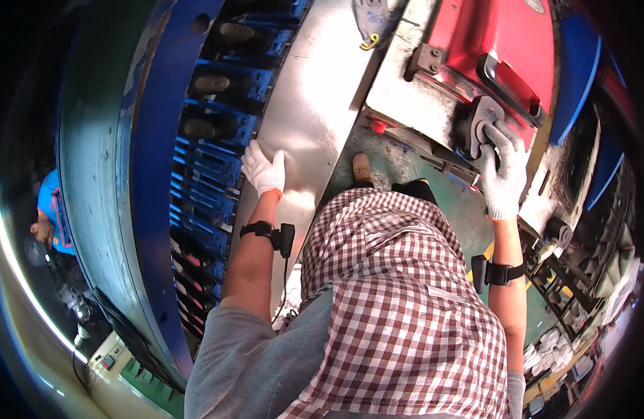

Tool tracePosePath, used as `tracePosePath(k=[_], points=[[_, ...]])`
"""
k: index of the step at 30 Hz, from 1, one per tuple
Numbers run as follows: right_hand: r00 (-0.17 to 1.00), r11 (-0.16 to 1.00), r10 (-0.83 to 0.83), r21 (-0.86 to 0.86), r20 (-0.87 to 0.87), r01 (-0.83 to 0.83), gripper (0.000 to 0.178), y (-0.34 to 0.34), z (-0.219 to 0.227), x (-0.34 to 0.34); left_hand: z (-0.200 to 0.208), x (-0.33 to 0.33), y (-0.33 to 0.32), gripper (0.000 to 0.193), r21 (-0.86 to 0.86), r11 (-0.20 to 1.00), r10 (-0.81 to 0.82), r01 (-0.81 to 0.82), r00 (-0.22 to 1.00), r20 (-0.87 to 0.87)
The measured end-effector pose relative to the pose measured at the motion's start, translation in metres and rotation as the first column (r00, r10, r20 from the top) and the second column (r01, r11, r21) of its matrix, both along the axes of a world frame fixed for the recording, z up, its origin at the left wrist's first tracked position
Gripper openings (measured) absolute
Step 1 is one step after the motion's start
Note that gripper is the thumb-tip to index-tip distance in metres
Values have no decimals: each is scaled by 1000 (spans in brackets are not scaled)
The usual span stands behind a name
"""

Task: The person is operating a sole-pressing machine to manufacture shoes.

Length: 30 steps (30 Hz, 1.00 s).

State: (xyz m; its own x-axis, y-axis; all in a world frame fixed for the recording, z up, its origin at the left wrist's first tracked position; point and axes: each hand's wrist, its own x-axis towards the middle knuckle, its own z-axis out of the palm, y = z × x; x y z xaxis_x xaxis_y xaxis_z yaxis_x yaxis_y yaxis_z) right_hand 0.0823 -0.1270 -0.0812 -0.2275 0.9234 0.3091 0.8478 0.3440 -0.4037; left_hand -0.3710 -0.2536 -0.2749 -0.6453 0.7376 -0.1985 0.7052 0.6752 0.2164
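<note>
My left hand, in a white glove with an orange cuff, lies on a shiny metal ledge, fingers stretched toward its left edge. Past that edge is a row of blue metal slots holding dark pieces with tan oval tops. My right hand, also in a white glove with greyed fingertips, closes its fingers on a dark grey, rounded piece, perhaps a shoe part. This piece sits against the front edge of a red machine, close to a black curved handle.
A grey-blue tag with a yellow loop lies at the ledge's far end. A metal block is bolted beside the red housing. Blue panels and a loaded rack stand at right. Another person in blue is far left.
</note>
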Motion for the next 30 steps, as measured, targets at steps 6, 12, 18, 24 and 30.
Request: tracePosePath(k=[6, 12, 18, 24, 30], points=[[999, 1000, 15, 10, 30, -15, 34, -1, -5, 5, 65, 7, -12, 46, -144, 966, -78, 214, 775, 627], [1000, 999, 13, -46, 11, -12, 35, -1, 2, -1, 75, 48, -43, 49, -368, 540, -192, 757, 536, 822], [999, 999, 28, -34, 22, -28, 34, 1, 1, 1, 49, 46, -43, 20, -182, 747, -595, 639, 766, 244], [1000, 999, 29, 36, 11, -29, 34, 3, 1, -1, 19, -3, -17, 35, -180, 844, -485, 505, 862, 146], [999, 999, 33, 23, 18, -33, 33, 1, -2, 2, 47, 41, -6, 54, -416, 668, -219, 617, 697, 683]])
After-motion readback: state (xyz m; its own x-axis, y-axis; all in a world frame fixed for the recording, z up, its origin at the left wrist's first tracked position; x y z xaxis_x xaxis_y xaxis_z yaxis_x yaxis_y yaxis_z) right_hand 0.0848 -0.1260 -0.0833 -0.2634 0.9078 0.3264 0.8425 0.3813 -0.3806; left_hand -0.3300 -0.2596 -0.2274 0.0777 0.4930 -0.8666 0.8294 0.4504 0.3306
